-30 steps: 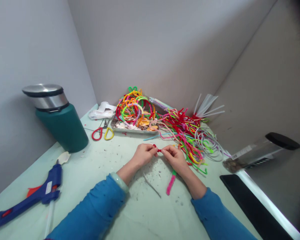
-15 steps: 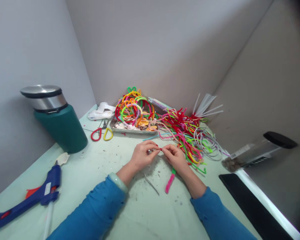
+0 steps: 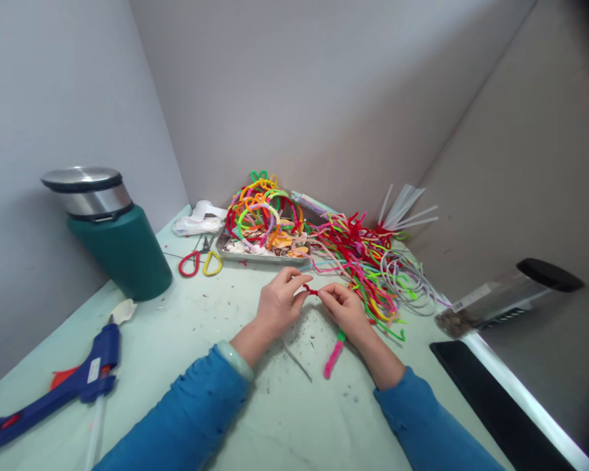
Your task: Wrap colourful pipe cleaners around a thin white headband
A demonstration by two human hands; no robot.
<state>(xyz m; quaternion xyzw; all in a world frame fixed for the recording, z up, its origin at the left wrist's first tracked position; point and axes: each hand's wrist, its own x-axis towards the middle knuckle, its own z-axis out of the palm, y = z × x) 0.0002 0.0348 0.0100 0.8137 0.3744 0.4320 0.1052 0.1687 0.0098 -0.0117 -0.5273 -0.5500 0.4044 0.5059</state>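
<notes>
Over the middle of the table, my right hand (image 3: 344, 311) pinches a short twisted piece of red pipe cleaner (image 3: 312, 292) between thumb and fingertips. Its free end points toward my left hand (image 3: 281, 301), whose thumb and index finger are parted around that end. Below my right palm a green and pink fuzzy strip (image 3: 334, 360) sticks out; whether the hand holds it or it is joined to the red piece, I cannot tell. A thin grey strand (image 3: 298, 363) lies on the table between my forearms.
Behind my hands stands a metal tray (image 3: 265, 258) with shells and pipe cleaner rings (image 3: 260, 209). Loose pipe cleaners (image 3: 356, 248) heap to its right. Scissors (image 3: 200, 263), a green bottle (image 3: 122, 255) and a blue glue gun (image 3: 91, 373) are left. A clear container (image 3: 491, 304) is right.
My left thumb and index finger have parted and let go of the red pipe cleaner, so more of its twisted length shows. My right hand has stayed in place.
</notes>
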